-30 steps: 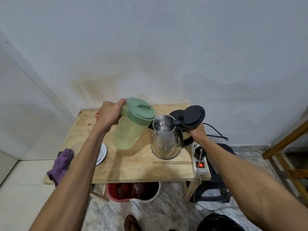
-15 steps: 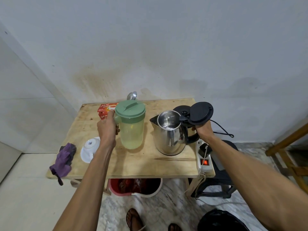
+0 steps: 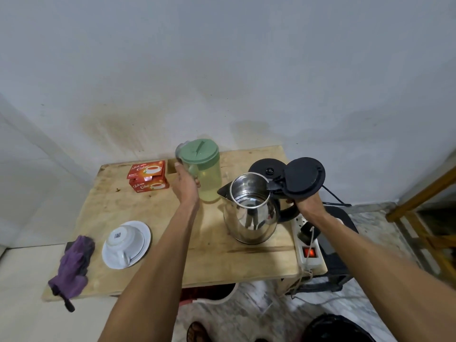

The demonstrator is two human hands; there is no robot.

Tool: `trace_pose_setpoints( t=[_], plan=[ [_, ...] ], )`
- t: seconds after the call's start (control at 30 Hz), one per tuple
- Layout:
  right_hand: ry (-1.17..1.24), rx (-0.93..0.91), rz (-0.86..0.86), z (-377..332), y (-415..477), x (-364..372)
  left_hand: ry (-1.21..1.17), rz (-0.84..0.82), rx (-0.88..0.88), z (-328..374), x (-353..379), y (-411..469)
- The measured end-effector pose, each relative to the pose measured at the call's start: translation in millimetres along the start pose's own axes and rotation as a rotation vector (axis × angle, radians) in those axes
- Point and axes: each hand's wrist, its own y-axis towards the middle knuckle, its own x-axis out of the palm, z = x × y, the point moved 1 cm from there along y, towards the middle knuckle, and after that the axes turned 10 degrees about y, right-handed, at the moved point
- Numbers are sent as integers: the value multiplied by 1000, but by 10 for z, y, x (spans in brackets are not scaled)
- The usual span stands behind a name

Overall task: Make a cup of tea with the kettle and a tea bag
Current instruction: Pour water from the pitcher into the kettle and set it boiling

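Kettle [image 3: 249, 218] of polished steel, upright on the wooden table [image 3: 148, 213], with its black base [image 3: 265, 166] just behind it and its hinged lid [image 3: 304, 177] standing open. The person's right hand [image 3: 306, 204] is wrapped round the kettle's black handle. The left hand [image 3: 185, 186] curls round the handle of a green-lidded jug [image 3: 209, 178], upright at the table's rear, just left of the kettle. Two red tea boxes [image 3: 148, 178] are stacked left of the jug. Front left, a white cup [image 3: 124, 239] lies inverted on its saucer [image 3: 143, 233], beside a purple cloth [image 3: 72, 265]. A power strip [image 3: 307, 248], its red switch lit, lies at the right edge.
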Motion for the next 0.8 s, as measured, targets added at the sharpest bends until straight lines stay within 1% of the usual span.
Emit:
trace_pose_setpoints(
  t=[0.17, 0.23, 0.33, 0.53, 0.63, 0.7, 0.8],
  plan=[
    [-6, -33, -12, 18, 5, 0, 61, 26, -57, -135, 252, 314],
    [-2, -44, -12, 10, -2, 4, 85, 41, -45, -153, 318, 398],
    [-9, -15, -8, 4, -7, 21, 73, 46, -26, -170, 375, 465],
    [17, 13, 18, 10, -12, 24, 63, 66, -56, -200, 440, 488],
    [-28, 31, 26, 17, -16, 14, 91, 68, -59, -252, 441, 471],
    [-65, 26, 16, 18, -8, 13, 126, 46, -72, -280, 386, 453],
    [-71, 21, 16, -19, -15, 18, 262, -3, -89, -229, 279, 468]
  ],
)
